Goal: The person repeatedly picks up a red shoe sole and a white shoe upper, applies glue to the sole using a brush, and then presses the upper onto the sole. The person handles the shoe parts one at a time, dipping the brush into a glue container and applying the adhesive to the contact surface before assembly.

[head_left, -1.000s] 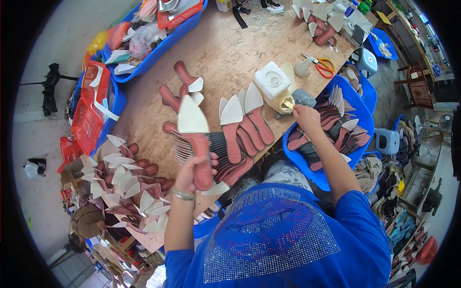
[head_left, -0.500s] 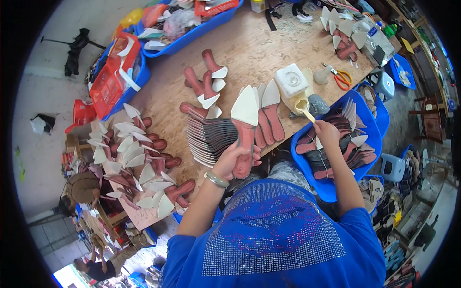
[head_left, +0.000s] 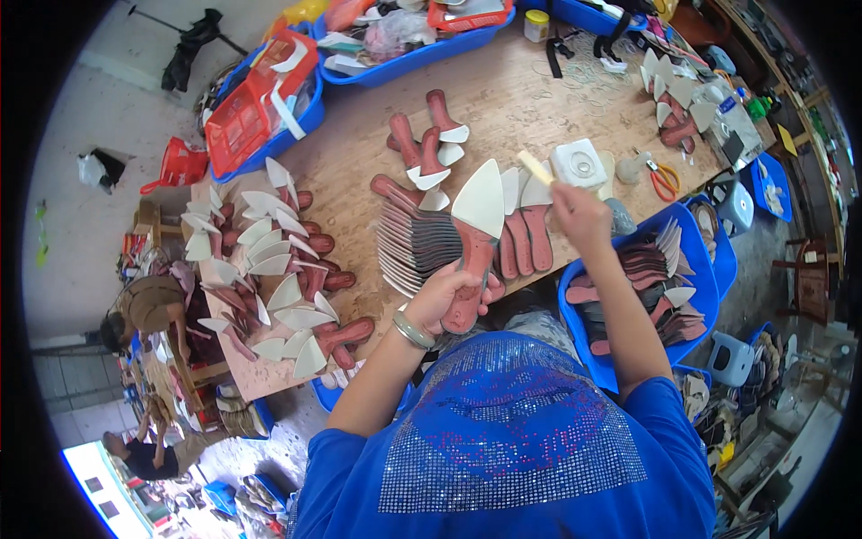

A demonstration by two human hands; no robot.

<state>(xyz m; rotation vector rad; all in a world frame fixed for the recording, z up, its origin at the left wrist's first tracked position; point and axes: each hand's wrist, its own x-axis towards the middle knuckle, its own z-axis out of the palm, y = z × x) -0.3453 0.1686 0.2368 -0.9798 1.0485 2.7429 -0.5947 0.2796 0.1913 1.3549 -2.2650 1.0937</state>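
My left hand (head_left: 447, 301) grips a reddish-brown insole (head_left: 470, 265), its pointed white tip away from me. My right hand (head_left: 582, 220) is closed around a pale, flat stick (head_left: 535, 168), raised over the table to the right of the insole; whether its end has bristles I cannot make out. Behind that hand stands a white plastic jug (head_left: 577, 165), its opening hidden by the hand. Left of the held insole lies a fanned row of insoles (head_left: 415, 247), edges up. On its right, several more insoles (head_left: 523, 244) lie overlapping, partly covered by my right hand.
Many white-tipped insoles (head_left: 269, 260) cover the table's left end. A blue tub (head_left: 716, 278) of insole bundles stands at my right. Orange-handled pliers (head_left: 665, 182) lie beyond the jug. Blue bins (head_left: 422, 60) line the far edge. Other people are at the far left.
My right hand has lifted the stick out of the jug's mouth and moved it left, toward the held insole. My left hand keeps its grip. The whole view has shifted slightly.
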